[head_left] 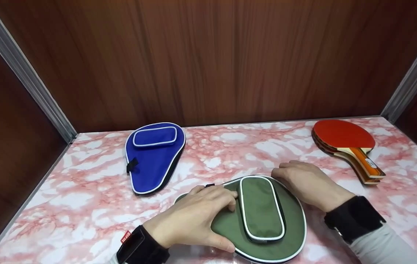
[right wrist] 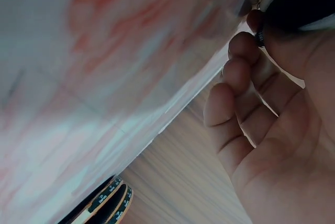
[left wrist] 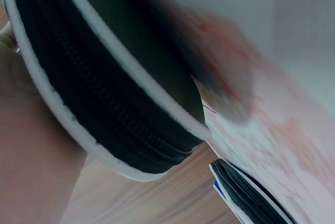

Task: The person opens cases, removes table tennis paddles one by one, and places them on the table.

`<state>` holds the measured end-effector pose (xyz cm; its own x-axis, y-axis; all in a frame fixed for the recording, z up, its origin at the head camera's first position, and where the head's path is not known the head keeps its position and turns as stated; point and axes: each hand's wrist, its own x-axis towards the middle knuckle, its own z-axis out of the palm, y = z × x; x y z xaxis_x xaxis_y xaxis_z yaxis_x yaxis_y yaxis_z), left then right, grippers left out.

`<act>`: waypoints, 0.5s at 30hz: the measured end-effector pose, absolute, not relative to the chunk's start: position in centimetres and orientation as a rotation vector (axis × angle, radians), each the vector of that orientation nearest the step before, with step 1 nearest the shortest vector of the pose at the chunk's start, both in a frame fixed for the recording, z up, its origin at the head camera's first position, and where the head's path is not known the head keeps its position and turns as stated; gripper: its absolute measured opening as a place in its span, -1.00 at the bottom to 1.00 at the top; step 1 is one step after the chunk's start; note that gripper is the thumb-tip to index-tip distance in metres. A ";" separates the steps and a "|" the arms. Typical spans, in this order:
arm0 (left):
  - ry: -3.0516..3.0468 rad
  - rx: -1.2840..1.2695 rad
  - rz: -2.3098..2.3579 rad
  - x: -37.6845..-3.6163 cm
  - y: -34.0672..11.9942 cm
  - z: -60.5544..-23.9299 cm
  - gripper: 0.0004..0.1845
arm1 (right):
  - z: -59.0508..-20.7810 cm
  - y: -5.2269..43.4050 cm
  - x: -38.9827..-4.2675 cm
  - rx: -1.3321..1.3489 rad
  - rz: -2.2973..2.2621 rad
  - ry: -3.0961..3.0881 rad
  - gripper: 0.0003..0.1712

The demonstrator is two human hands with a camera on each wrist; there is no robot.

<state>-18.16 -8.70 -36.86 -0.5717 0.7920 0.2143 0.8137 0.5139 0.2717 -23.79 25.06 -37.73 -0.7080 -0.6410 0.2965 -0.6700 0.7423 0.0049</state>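
Nearer the person than the blue case (head_left: 153,157), and to its right, the green case (head_left: 226,224) lies on the marbled pink-and-white table (head_left: 94,198). Condition noted: matt olive fabric, broad rounded body, the narrower end directed left and largely covered by a hand. White piping (head_left: 305,223) follows the rim. A raised pocket (head_left: 262,209), rectangular with rounded corners and likewise edged in white, stands on the upper panel. The left wrist view shows the side wall as a black band carrying a zip (left wrist: 99,88), with piping along both borders; its teeth look meshed over the stretch in view. Whether the rest is fastened cannot be told.

Left hand (head_left: 197,216): laid across the narrower end, fingers bent over the top and thumb at the near rim, gripping the green case with a moderate spread between thumb and fingers. Right hand (head_left: 309,183): further to the right of the blue case, at the far rim of the green one; fingers curled, thumb and forefinger closed together on a small ridged dark tab (right wrist: 260,36).

Well to the right of the blue case, roughly level with it, two table-tennis bats (head_left: 344,135) lie stacked, red face uppermost, handles pointing toward the person.
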 end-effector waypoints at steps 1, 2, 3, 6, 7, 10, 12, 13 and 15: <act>-2.676 -1.421 -0.532 -18.2 -8.7 -36.9 -0.25 | -37.7 25.1 -23.8 1.026 0.140 -2.660 -0.74; -2.676 -1.420 -0.531 -18.2 -8.7 -36.9 -0.25 | -37.8 25.1 -23.8 1.027 0.131 -2.656 -0.73; -2.677 -1.420 -0.532 -18.2 -8.7 -36.9 -0.25 | -37.8 25.2 -23.8 1.026 0.129 -2.656 -0.72; -2.675 -1.418 -0.527 -18.2 -8.6 -36.8 -0.25 | -37.8 25.3 -23.7 1.027 0.132 -2.655 -0.71; -2.675 -1.417 -0.526 -18.2 -8.6 -36.8 -0.25 | -37.8 25.3 -23.7 1.028 0.132 -2.653 -0.71; -2.673 -1.417 -0.524 -18.1 -8.6 -36.8 -0.25 | -37.8 25.4 -23.7 1.029 0.131 -2.652 -0.69; -2.673 -1.415 -0.524 -18.1 -8.6 -36.8 -0.25 | -37.8 25.4 -23.7 1.028 0.127 -2.659 -0.68; -2.673 -1.415 -0.525 -18.1 -8.6 -36.8 -0.25 | -37.8 25.4 -23.7 1.023 0.127 -2.664 -0.67; -2.675 -1.414 -0.525 -18.1 -8.7 -36.8 -0.26 | -37.7 25.4 -23.6 1.014 0.129 -2.678 -0.67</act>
